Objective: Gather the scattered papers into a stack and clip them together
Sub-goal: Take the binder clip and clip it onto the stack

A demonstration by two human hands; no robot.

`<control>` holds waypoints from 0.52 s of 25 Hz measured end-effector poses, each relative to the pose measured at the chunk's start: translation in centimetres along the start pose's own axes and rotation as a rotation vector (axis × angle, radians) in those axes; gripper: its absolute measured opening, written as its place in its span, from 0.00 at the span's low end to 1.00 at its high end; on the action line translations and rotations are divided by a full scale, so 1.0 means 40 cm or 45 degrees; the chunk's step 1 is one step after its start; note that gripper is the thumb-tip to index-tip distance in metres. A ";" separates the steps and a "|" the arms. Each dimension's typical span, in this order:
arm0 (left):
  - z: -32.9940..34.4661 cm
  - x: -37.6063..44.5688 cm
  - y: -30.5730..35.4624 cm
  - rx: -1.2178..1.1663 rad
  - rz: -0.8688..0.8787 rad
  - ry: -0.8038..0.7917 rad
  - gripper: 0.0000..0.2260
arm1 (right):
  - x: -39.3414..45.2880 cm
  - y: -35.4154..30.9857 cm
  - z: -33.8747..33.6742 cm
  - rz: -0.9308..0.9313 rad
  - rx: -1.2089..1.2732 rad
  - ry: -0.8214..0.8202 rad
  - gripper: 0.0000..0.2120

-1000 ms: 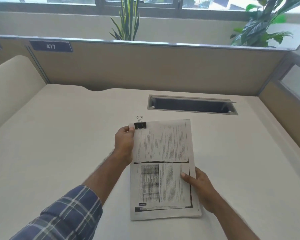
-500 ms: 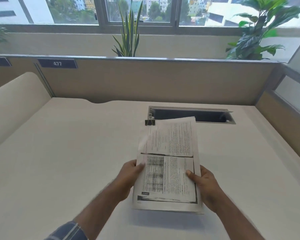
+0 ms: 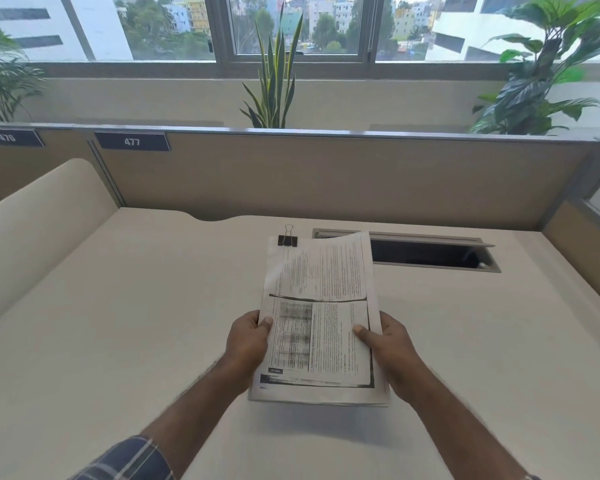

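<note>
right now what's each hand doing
Left hand: grips the paper stack's left edge.
Right hand: grips its right edge.

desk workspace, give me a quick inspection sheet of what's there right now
surface: pale desk with an open cable slot near the back.
job's things: paper stack lifted off the desk, black binder clip clamped on its top left corner.
clutter: nothing seen.
hands: left hand grips the stack's lower left edge, right hand grips its lower right edge, thumbs on top.
cables: nothing seen.
surroundings: tan partition with number plates 476 and 477, potted plants behind it, windows onto buildings.
</note>
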State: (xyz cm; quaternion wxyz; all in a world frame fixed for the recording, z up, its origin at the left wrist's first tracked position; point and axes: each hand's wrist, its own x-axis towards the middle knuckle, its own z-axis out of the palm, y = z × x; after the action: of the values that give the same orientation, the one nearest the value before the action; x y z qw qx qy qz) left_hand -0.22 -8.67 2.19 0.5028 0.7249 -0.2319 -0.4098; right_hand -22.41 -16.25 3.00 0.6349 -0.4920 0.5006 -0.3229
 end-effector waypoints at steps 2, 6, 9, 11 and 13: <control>-0.019 0.062 0.040 0.039 0.034 0.038 0.10 | 0.054 -0.038 0.040 -0.015 -0.044 0.020 0.11; -0.060 0.198 0.105 0.135 0.081 0.113 0.09 | 0.166 -0.102 0.132 -0.037 -0.099 0.029 0.12; -0.081 0.298 0.133 0.188 0.061 0.142 0.09 | 0.252 -0.122 0.194 -0.012 -0.165 0.004 0.12; -0.092 0.368 0.134 0.266 0.043 0.152 0.09 | 0.314 -0.122 0.229 0.007 -0.212 -0.024 0.12; -0.101 0.427 0.124 0.339 0.009 0.167 0.11 | 0.371 -0.113 0.258 0.035 -0.254 -0.037 0.13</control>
State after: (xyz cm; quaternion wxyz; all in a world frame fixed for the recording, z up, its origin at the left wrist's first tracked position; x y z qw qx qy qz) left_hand 12.99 -21.19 1.22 0.4176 0.8096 -0.2536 -0.3254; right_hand -7.89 -27.93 2.72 0.5943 -0.5503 0.5278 -0.2556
